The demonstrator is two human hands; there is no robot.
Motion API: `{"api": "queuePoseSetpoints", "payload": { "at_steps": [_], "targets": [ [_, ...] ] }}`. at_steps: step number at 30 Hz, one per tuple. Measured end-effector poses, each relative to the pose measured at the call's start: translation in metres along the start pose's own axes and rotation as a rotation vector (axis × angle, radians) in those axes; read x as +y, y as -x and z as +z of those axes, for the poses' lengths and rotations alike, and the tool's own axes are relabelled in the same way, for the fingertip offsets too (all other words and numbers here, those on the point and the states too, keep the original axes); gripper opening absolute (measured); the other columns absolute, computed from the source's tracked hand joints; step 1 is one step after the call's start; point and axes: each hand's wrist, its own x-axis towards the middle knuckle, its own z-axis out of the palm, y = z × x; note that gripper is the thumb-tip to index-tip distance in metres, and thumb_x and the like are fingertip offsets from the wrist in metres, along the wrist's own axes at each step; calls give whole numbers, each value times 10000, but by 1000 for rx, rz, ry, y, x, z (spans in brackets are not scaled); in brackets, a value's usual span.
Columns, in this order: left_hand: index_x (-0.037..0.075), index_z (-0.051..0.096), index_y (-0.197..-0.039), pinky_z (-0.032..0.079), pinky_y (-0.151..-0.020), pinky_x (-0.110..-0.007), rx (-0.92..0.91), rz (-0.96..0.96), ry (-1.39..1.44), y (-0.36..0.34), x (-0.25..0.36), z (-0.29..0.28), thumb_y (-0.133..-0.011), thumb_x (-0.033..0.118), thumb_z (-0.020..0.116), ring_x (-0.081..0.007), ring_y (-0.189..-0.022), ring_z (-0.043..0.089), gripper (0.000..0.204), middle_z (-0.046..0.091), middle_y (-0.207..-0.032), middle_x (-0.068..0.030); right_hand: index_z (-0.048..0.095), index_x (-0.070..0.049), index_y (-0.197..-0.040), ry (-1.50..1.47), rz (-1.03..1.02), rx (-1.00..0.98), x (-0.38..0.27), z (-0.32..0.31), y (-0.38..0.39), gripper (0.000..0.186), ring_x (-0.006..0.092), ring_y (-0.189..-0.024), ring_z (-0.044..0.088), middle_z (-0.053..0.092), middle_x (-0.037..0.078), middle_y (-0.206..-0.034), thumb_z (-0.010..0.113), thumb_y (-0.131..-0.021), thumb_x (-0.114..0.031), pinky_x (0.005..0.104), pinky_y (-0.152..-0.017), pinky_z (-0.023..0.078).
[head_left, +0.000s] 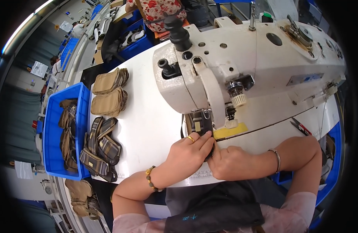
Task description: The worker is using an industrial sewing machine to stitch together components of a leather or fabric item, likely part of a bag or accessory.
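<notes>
- Nearest of all, along the bottom edge, it's the person's dark apron [217, 213], pale pink sleeves either side.
- Up front, the big white sewing machine [264, 54] leans in over the table [142, 128], and right under its needle area sits the plaid piece [196, 118], tan patch facing up, dark strip down its right edge.
- Here's the left hand [184, 155], gold ring on, fingers stretched out and laid flat over the near end of that piece.
- And the right hand [235, 163] meets it there, index finger extended to the dark strip, the others curled in; the thumb is hidden, so whether it pinches the cloth I can't tell.
- Just beyond, a yellow patch [231, 131] on the machine bed; out right, snips [301, 127] with red-and-black handles.
- Over on the left, two stacks of tan pads [106, 103], then a heap of plaid strips [109, 149] below them, close beside a blue bin [82, 116] holding more brown pieces.
- At the top, a co-worker in a floral top [159, 11].
</notes>
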Motion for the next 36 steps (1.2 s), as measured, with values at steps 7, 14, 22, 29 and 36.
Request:
{"api": "queuePoseSetpoints", "payload": {
  "at_steps": [7, 14, 22, 29, 36],
  "targets": [
    [65, 680, -1090, 554, -673, -289, 80, -35, -10, -8, -11, 9, -612, 90, 742, -188, -805, 653, 482, 697, -1207, -61, 653, 40, -677, 10, 27, 3, 7, 6, -4, 201, 171, -463, 609, 687, 342, -826, 612, -670, -156, 283, -382, 433],
    [37, 691, -1085, 562, -674, -284, 140, -58, -25, -20, -26, 15, -655, 68, 689, -184, -849, 631, 431, 710, -1148, -72, 653, 25, -702, 36, 61, 11, 23, 17, -7, 186, 173, -476, 615, 692, 333, -858, 616, -677, -155, 289, -389, 435],
    [86, 707, -987, 551, -641, -267, 388, -8, -110, -13, -25, 7, -577, 70, 742, -162, -853, 668, 412, 700, -923, -6, 602, -39, -651, -119, 98, -2, 32, 14, -8, 121, 176, -487, 616, 629, 146, -628, 630, -680, -154, 307, -399, 443],
    [103, 729, -992, 577, -715, -310, 428, -34, -114, -13, -29, 8, -549, 19, 739, -203, -856, 691, 451, 719, -957, -8, 571, -58, -697, -101, 228, 117, 54, 26, -10, 104, 171, -467, 608, 532, 18, -513, 653, -680, -119, 336, -400, 459],
    [82, 699, -947, 550, -855, -376, 462, -35, -134, -15, -31, 11, -599, 46, 709, -176, -791, 656, 350, 666, -812, -10, 564, -32, -769, -22, 232, 51, 52, 13, -12, 144, 181, -476, 587, 548, 39, -578, 649, -665, -83, 323, -414, 457]
  ]
}}
